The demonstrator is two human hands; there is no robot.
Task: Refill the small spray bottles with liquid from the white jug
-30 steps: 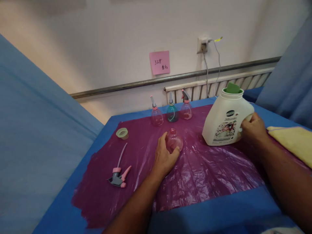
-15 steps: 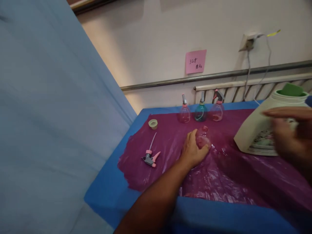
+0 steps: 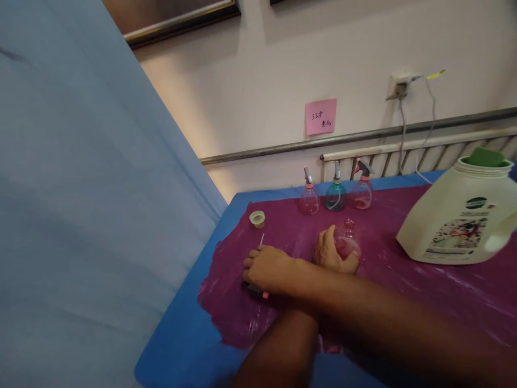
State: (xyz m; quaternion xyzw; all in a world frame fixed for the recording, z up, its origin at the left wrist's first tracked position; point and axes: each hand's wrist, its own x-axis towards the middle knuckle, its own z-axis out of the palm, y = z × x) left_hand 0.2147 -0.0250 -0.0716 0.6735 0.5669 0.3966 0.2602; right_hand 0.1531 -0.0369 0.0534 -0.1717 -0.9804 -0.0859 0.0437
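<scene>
My left hand [image 3: 334, 253] is wrapped round the left side of a clear pinkish spray bottle [image 3: 348, 245], which stands upright without its top. My right arm crosses over the left one. At its end my right hand [image 3: 269, 269] is closed over a trigger spray head [image 3: 265, 295] lying on the purple plastic sheet. Only the spray head's pink tip, some dark grey body and the end of its thin tube show; my fingers cover the rest. A pale round cap [image 3: 257, 219] lies beyond that hand.
Behind the bottle stand three spray bottles with tops: a pink one [image 3: 309, 200], a teal one [image 3: 335, 196] and another pink one [image 3: 362, 194]. A large cream jug [image 3: 456, 215] with a green scoop [image 3: 486, 157] in its mouth stands at right. A blue curtain [image 3: 100, 215] hangs at left.
My right hand has moved from beside the cream jug across my left arm to the spray head, and has closed over it. My left hand still holds the bottle. The view has shifted slightly.
</scene>
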